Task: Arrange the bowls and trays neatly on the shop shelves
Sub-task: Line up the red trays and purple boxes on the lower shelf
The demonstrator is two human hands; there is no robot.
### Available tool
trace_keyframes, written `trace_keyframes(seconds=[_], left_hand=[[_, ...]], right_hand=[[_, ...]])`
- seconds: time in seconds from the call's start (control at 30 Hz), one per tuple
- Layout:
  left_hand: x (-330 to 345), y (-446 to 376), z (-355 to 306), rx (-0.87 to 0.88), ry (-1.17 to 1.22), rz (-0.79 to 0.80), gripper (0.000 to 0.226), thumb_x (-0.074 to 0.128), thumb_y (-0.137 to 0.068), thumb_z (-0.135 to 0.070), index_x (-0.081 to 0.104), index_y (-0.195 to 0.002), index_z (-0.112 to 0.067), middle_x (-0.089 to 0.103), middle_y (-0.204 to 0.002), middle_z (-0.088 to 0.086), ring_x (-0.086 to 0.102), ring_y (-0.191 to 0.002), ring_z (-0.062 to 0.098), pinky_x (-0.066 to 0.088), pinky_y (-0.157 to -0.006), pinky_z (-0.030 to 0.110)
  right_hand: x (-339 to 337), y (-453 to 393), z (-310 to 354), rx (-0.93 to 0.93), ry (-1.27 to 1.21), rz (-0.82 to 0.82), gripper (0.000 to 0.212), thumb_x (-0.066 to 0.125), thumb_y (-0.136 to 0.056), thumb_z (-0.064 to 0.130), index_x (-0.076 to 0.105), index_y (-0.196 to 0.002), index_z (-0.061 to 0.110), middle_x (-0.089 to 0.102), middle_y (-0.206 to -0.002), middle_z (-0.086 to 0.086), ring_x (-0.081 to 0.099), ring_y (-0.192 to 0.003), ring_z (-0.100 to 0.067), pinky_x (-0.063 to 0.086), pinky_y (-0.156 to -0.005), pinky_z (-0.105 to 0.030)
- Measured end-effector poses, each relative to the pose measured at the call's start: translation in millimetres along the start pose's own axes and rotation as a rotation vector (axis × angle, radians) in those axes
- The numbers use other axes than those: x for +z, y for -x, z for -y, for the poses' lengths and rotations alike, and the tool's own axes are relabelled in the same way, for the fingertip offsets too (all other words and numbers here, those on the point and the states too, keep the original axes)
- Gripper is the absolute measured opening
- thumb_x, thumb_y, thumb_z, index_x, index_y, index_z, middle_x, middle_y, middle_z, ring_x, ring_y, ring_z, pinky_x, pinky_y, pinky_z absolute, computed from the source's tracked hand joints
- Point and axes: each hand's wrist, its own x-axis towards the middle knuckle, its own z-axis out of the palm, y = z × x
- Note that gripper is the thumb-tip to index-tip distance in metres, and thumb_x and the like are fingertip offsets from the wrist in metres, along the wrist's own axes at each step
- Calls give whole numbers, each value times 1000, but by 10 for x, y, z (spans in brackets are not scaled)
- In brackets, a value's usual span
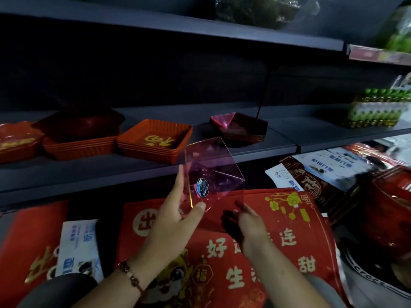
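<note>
**Pink bowl held up, with its pile waiting above and to the right**

A see-through pink bowl (pixel 213 172) is in the middle of the frame, tipped on its side in the air in front of the shelf (pixel 278 143). It has a small round sticker on it. It looks like nothing is inside it.

The left hand (pixel 178 210) holds the bowl. Its fingers lie flat up the left side and its thumb presses on the bottom edge. The right hand (pixel 249 218) is at the bowl's lower right corner. Its fingers point up at the edge and seem to touch it, but the frame is dark there, so I cannot tell if they pinch it or not.

Up and to the right of the hands, in the middle of the frame, a pile of dark pink bowls (pixel 239 127) sits on the shelf. I think the held bowl belongs on top of that pile. The right hand is nearer to it. The bowl would have to be turned so its open side faces up.

Left of that pile are piles of red trays. The square red trays (pixel 155 141) have a gold mark inside the top one. More red trays (pixel 77 141) sit further left, with a dark one on top. At the far left edge is another red tray (pixel 15 141).
</note>
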Motion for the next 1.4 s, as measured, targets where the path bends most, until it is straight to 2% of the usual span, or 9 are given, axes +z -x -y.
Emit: trace_keyframes(seconds=[0.27, 0.47, 0.6, 0.73, 1.0, 1.1, 1.2, 1.3, 1.4], left_hand=[[-162, -194, 245, -422, 256, -241, 66, 50, -87, 2, 57, -119, -55, 75, -98, -1, 73, -88, 22, 56, -87, 44], [-161, -221, 240, -480, 345, -261, 49, 52, -86, 7, 67, -91, -39, 75, -94, 10, 73, -84, 28, 57, -82, 44], [-195, -267, 167, -425, 401, -293, 51, 49, -89, 12, 65, -100, -35, 76, -88, 3, 74, -78, 23, 57, -64, 36], [-256, -338, 137, -405, 442, -282, 47, 46, -89, 14, 65, -105, -26, 76, -83, -1, 74, -74, 18, 57, -57, 30], [-49, -866, -163, -263, 387, -178, 49, 51, -93, 8, 58, -124, -29, 69, -107, 8, 74, -82, 17, 59, -62, 32], [112, -1233, -344, -164, 397, -163, 69, 53, -93, 6, 34, -147, -33, 69, -111, 5, 73, -86, 16, 59, -66, 33], [256, -1604, -488, -29, 330, -168, 56, 56, -95, -6, 41, -139, -39, 67, -113, 0, 71, -94, 12, 59, -73, 32], [378, -1900, -430, 182, -259, -127, 51, 54, -97, -34, 37, -145, -38, 28, -156, 0, 32, -140, 12, 27, -113, 32], [498, -2134, -288, 380, -760, 89, 51, 44, -100, -41, 31, -148, -37, -18, -160, -12, -7, -147, 12, 4, -115, 32]], right_hand=[[86, 232, 54, -556, 323, 113, 51, 46, -95, -3, 63, -117, 40, 73, -106, 11, 67, -100, -13, 52, -95, -40], [129, 299, -16, -791, 791, 126, 67, 52, -97, 25, 16, -151, 39, 24, -155, 13, 42, -127, -1, 41, -107, -31], [90, 305, 51, -1026, 1265, 43, 53, 34, -94, 59, 40, -141, 37, -6, -162, -1, -14, -147, -16, -3, -119, -37], [82, 293, 165, -1128, 1508, 44, 63, 22, -87, 75, 46, -133, 41, -15, -160, -10, -33, -141, -23, -19, -114, -47], [51, -5, 723, -1496, 1632, -52, 32, 65, -75, 8, 72, -96, 30, 45, -147, -8, 25, -143, -35, 9, -116, -56], [151, -181, 1048, -1550, 1541, 68, 42, 61, -67, -5, 74, -97, 22, 74, -94, -2, 67, -94, -25, 45, -98, -41], [177, -391, 1314, -1468, 1487, 95, 34, 60, -83, 4, 69, -112, 20, 72, -93, -1, 65, -83, -23, 52, -74, -37], [177, -731, 1582, -1526, 1475, -11, 30, 56, -84, 2, 71, -105, 17, 71, -83, -2, 62, -73, -24, 48, -68, -34], [197, -1177, 1818, -1543, 1436, -53, 25, 52, -75, 1, 73, -85, 11, 68, -68, -5, 57, -61, -28, 48, -58, -36]])
